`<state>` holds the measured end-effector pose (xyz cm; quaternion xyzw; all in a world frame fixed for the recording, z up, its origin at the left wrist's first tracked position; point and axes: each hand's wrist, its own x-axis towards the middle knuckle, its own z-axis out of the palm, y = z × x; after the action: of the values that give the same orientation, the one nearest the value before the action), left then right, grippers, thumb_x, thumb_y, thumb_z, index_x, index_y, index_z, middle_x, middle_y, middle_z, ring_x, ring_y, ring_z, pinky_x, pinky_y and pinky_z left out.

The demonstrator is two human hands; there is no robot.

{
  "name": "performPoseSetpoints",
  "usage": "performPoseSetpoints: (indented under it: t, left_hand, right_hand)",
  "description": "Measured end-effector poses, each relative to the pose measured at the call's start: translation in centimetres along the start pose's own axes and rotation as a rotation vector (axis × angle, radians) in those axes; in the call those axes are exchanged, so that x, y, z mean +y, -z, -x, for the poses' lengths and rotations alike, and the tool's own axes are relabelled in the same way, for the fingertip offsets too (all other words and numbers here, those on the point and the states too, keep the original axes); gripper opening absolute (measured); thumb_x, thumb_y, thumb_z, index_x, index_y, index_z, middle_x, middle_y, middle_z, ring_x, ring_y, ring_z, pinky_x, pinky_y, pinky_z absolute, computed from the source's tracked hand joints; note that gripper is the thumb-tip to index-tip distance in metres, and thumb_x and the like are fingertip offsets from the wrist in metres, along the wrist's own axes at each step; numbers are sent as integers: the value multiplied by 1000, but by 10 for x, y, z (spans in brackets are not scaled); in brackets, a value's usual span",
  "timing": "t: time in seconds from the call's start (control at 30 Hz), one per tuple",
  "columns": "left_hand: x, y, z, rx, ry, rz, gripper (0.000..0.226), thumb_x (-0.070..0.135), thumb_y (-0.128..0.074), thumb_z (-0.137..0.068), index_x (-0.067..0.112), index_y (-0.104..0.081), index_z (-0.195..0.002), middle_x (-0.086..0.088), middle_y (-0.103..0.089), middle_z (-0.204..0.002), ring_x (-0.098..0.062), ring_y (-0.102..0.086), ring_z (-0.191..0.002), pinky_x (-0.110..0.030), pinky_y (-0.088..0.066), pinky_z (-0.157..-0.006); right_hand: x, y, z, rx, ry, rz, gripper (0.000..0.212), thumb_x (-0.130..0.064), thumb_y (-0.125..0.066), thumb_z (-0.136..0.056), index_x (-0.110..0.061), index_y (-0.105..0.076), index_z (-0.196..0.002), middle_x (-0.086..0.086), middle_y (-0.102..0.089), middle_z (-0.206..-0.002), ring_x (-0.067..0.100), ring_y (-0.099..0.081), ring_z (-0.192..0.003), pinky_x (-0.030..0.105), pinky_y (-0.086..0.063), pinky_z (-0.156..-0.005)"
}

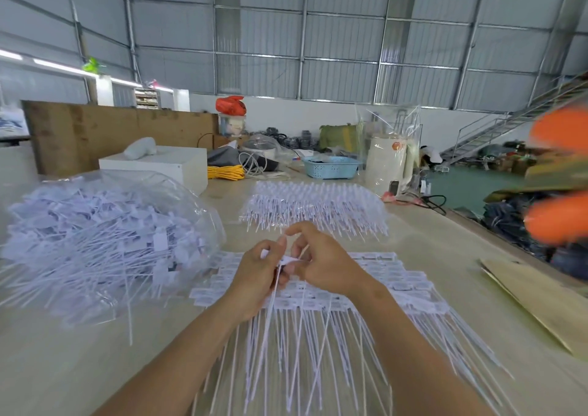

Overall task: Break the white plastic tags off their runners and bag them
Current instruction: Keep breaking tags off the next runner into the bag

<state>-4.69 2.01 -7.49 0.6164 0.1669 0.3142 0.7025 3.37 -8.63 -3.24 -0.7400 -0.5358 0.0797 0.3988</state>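
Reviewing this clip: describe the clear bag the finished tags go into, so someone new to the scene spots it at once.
Start at the pale worktable and look left of the left hand. There sits a large clear plastic bag, bulging with loose white tags lying every way. The two other white heaps, the near pile and the far pile, lie uncovered in neat rows.

1. My left hand (254, 277) and right hand (321, 264) meet over the near stack of tags (318, 307) on the table (445, 256).
2. The bag of tags (105, 240) lies to their left.
3. A second stack (315, 205) lies behind.
4. The basket (331, 166) sits farther back.
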Motion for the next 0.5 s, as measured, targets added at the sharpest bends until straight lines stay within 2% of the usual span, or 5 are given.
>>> performPoseSetpoints:
  t: [0.13, 0.2, 0.3, 0.4, 0.5]
  left_hand:
    - [4, 1, 3, 72, -104, -80, 36, 40, -56, -91, 10, -49, -74, 0, -44, -43, -11, -37, -34, -18, -31, -36]
    - [6, 1, 6, 69, -105, -110, 38, 41, -58, -90, 9, -47, -72, 1, -43, -42, -10, -33, -33, -16, -27, -35]
    - [7, 1, 5, 99, -72, -133, 36, 38, -59, -91, 9, -48, -72, 1, -41, -43, -11, -30, -33, -15, -23, -36]
    - [12, 1, 2, 117, -13, -161, 34, 27, -62, -91, 9, -45, -67, 2, -38, -40, -12, -27, -31, -14, -21, -37]
    - [19, 5, 4, 31, 108, -285, 36, 18, -63, -88, 11, -44, -58, -2, -41, -40, -12, -24, -29, -11, -19, -38]
  right_hand:
    - [8, -2, 4, -67, -58, 34, 28, -27, -66, -87, -14, -52, -107, 0, -54, -96, 6, -52, -63, 24, -45, -64]
    - [7, -3, 6, -155, -58, -14, 20, -24, -59, -92, -5, -56, -91, 6, -61, -79, 4, -51, -47, 25, -44, -54]
    - [5, -2, 6, -107, 40, 57, 32, -19, -56, -93, 1, -51, -69, 4, -38, -58, 10, -34, -49, 27, -28, -53]
    - [3, -4, 5, -105, 77, 154, 31, -19, -56, -93, 6, -52, -75, 4, -37, -61, 17, -36, -59, 29, -29, -59]
    - [14, 17, 7, -59, 40, 384, 19, -26, -54, -95, -12, -60, -84, -12, -50, -74, 12, -48, -74, 30, -43, -76]
